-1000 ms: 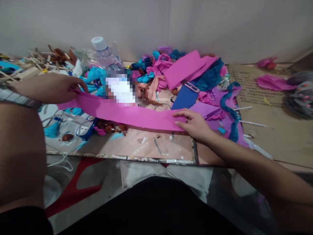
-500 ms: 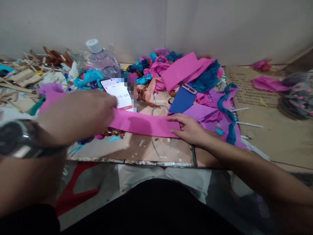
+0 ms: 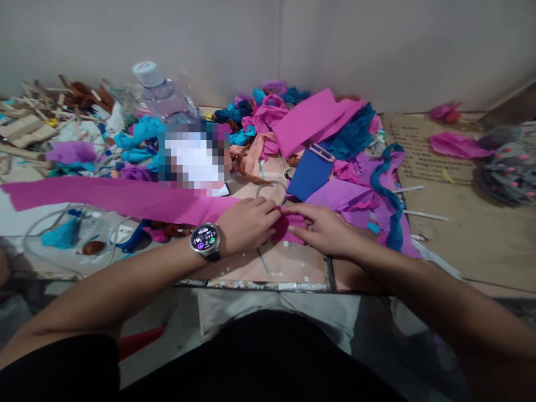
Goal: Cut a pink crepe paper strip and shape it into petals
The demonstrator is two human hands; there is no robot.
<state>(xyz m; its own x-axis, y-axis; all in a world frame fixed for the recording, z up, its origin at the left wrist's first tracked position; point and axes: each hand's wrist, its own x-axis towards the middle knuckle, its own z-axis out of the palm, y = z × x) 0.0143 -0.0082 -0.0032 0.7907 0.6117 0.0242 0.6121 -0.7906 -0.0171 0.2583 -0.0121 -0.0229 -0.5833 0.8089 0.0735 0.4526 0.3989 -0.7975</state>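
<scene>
A long pink crepe paper strip (image 3: pixel 138 200) stretches from the far left across the table's front part to my hands. My left hand (image 3: pixel 249 223), a watch on its wrist, rests on the strip with curled fingers, beside the other hand's fingertips. The strip's right end is pinched by my right hand (image 3: pixel 320 228), its thumb and forefinger on the paper. Part of the strip between the hands is hidden by my fingers. Just behind them lie a thin wire ring (image 3: pixel 271 192) and a blue paper piece (image 3: pixel 310 173) with a pink clip (image 3: pixel 321 152).
A phone (image 3: pixel 195 159), partly blurred out, leans near a clear bottle (image 3: pixel 170 103). Wooden sticks (image 3: pixel 29 131) pile up at the left. Crumpled pink, purple and blue paper (image 3: pixel 345 192) spreads behind my right hand. Cardboard (image 3: pixel 435 223) covers the right side, with a dark netted bundle (image 3: pixel 508 176) on it.
My left hand has moved right and down, from beside the phone to next to my right hand. More of the strip now shows at the left. My right hand stays nearly in place.
</scene>
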